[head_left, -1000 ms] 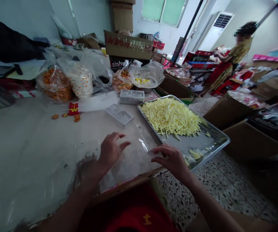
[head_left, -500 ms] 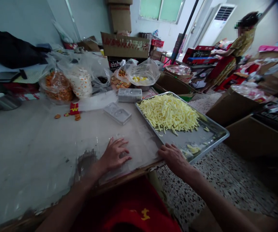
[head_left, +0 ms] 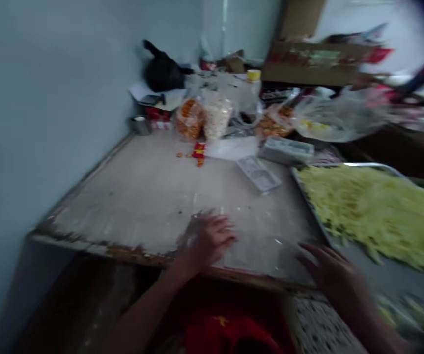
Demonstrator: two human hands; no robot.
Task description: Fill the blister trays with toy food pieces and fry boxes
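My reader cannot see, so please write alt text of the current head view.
A person's blurred left hand is spread over a pale worktable near its front edge; the right hand is by a metal tray heaped with yellow strips. Behind are two small trays and filled plastic bags.

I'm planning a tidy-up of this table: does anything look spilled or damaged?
Two things. A few small orange pieces lie loose on the table beside the red packet, outside the bags, so they look spilled. The table's front edge, left of the left hand, looks chipped and ragged.
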